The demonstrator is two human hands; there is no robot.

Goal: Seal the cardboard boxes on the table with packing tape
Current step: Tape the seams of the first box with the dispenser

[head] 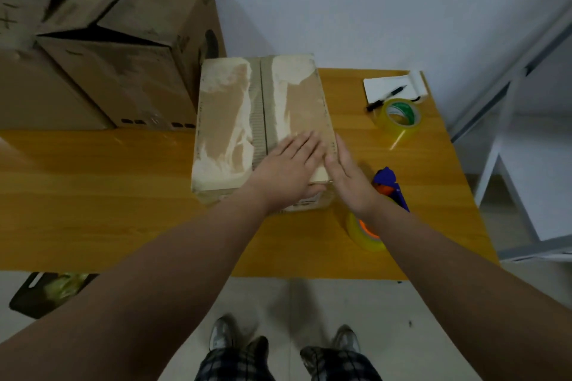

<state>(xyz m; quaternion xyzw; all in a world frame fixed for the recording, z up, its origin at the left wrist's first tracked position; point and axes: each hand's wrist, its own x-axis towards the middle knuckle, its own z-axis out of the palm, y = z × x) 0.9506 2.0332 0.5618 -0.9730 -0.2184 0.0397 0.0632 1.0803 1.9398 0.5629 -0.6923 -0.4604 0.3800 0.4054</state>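
Beside the box [229, 120]: tape dispenser [390, 187], tape roll [399, 114]

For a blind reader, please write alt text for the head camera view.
Left hand and right hand press flat on a worn cardboard box on a wooden table. A blue tape dispenser and tape roll lie right.

We see a brown cardboard box [260, 120] with torn whitish patches on the honey-orange wood-grain table [108, 195], a clear yellowish tape roll [399, 116] near its far right corner, a blue dispenser [391, 187], white paper [387, 86], and plaid trousers [235, 365].
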